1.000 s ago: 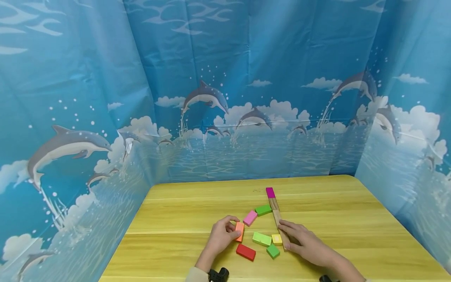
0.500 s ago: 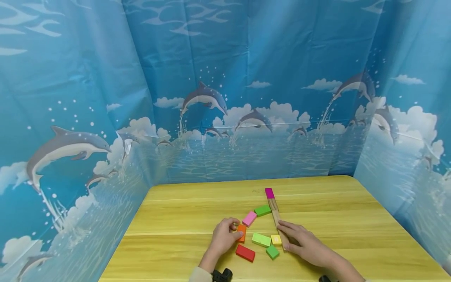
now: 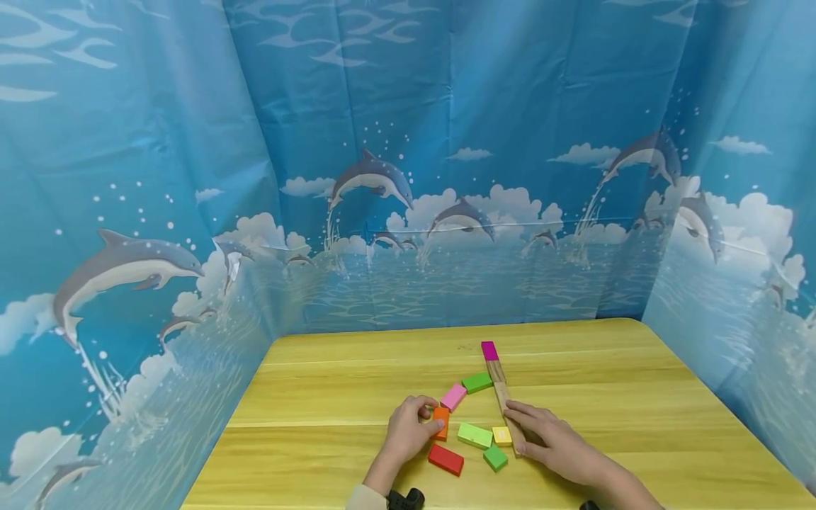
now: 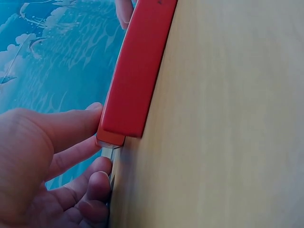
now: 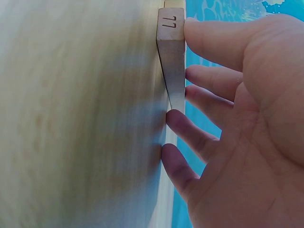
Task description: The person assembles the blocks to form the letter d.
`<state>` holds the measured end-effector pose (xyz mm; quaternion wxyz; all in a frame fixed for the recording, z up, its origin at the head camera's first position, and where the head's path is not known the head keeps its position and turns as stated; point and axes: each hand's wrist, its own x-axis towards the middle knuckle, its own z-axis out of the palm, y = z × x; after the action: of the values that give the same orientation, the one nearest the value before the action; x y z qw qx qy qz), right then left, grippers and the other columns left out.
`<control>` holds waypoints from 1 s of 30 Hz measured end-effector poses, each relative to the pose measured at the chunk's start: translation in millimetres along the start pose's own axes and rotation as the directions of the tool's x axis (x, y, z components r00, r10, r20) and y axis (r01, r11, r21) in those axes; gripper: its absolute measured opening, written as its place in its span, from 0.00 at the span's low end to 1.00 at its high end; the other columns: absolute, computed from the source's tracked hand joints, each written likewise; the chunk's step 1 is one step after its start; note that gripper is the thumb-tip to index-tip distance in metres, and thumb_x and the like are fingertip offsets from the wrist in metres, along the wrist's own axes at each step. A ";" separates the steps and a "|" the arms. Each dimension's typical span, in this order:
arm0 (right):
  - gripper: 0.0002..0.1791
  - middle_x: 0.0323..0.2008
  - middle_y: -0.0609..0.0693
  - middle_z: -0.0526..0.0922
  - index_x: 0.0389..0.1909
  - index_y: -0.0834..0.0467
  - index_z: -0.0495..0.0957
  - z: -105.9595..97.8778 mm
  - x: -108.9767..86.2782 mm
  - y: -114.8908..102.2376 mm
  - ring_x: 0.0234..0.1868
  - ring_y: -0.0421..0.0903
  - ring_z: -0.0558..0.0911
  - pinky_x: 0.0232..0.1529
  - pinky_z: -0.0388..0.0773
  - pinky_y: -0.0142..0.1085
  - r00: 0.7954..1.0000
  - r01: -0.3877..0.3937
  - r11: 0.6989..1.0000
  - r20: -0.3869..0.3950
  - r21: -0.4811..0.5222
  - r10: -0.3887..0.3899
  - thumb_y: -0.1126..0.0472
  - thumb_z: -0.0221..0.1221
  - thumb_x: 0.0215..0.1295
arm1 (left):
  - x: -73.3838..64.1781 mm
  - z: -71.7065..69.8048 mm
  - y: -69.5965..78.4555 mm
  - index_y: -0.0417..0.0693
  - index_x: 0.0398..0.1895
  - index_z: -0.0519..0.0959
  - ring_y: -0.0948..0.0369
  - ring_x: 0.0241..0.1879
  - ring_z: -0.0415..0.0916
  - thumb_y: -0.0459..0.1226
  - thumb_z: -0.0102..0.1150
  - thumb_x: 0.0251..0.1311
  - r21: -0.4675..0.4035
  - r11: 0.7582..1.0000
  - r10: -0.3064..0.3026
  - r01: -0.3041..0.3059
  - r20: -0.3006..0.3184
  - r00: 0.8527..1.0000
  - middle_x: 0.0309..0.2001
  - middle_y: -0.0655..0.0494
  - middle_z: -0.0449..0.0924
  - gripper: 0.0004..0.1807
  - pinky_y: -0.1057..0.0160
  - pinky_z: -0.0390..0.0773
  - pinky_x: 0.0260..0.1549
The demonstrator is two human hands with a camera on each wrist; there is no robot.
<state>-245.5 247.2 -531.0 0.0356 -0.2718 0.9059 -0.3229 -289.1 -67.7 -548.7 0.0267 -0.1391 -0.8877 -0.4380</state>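
Note:
My left hand point(image 3: 406, 427) pinches an orange block point(image 3: 441, 423) between thumb and fingers, low on the table. In the left wrist view, a red block point(image 4: 137, 71) stands in front of that orange block's end. Extended fingers of my right hand point(image 3: 561, 440) touch the side of a plain wooden block point(image 3: 515, 438), nearest in a straight row. The number 77 shows on the end of this wooden block point(image 5: 170, 23) in the right wrist view, with the thumb against its edge. Beyond the orange block lie a pink block point(image 3: 453, 397) and a green block point(image 3: 477, 383), forming a curve.
A magenta block point(image 3: 489, 350) tops the wooden row at the back. Between my hands lie a light green block point(image 3: 474, 435), a yellow block point(image 3: 501, 435) and a small green block point(image 3: 495, 457). A dolphin-print curtain point(image 3: 408, 283) surrounds the yellow wooden table point(image 3: 306, 425).
My left hand has moved slightly right with the orange block, bringing it nearer the pink block's lower end. My right hand has stayed in place on the wooden row.

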 end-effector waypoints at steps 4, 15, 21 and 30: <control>0.35 0.75 0.54 0.61 0.76 0.56 0.64 -0.9 -1.1 -0.4 0.72 0.60 0.62 0.61 0.65 0.63 1.000 0.000 1.000 -0.003 -0.002 0.000 0.44 0.54 0.74 | 1.1 1.7 0.7 0.50 0.48 0.85 0.61 0.27 0.65 0.39 0.73 0.58 0.006 1.000 0.002 -0.002 -0.004 1.000 0.32 0.56 0.72 0.15 0.64 0.64 0.26; 0.35 0.75 0.53 0.61 0.76 0.56 0.64 0.2 -4.9 0.6 0.72 0.60 0.62 0.61 0.65 0.63 1.000 -0.005 1.000 -0.010 -0.017 0.005 0.44 0.54 0.74 | -0.7 3.2 -0.3 0.50 0.50 0.84 0.61 0.31 0.67 0.39 0.73 0.58 -0.032 0.999 -0.011 0.011 -0.002 1.000 0.33 0.57 0.73 0.16 0.62 0.68 0.29; 0.35 0.75 0.53 0.61 0.76 0.56 0.64 1.1 -5.3 0.7 0.72 0.60 0.62 0.61 0.65 0.63 1.000 -0.002 1.000 -0.013 -0.022 0.002 0.44 0.54 0.74 | -4.1 -5.3 -3.9 0.48 0.53 0.84 0.63 0.33 0.72 0.37 0.71 0.59 -0.106 0.994 0.008 -0.007 0.006 1.000 0.39 0.55 0.78 0.17 0.64 0.74 0.31; 0.33 0.75 0.54 0.61 0.75 0.57 0.65 1.2 -4.3 -3.0 0.72 0.60 0.62 0.61 0.63 0.65 1.000 -0.005 1.000 -0.019 0.003 0.005 0.44 0.52 0.77 | -15.7 -21.7 -6.9 0.48 0.50 0.85 0.64 0.36 0.75 0.34 0.66 0.64 -0.080 0.994 0.073 -0.070 0.033 0.997 0.45 0.54 0.82 0.12 0.64 0.76 0.34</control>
<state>-240.1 246.8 -530.6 0.0282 -0.2665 0.9064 -0.3265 -277.5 -92.2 -543.3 0.0211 -0.1796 -0.8644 -0.4691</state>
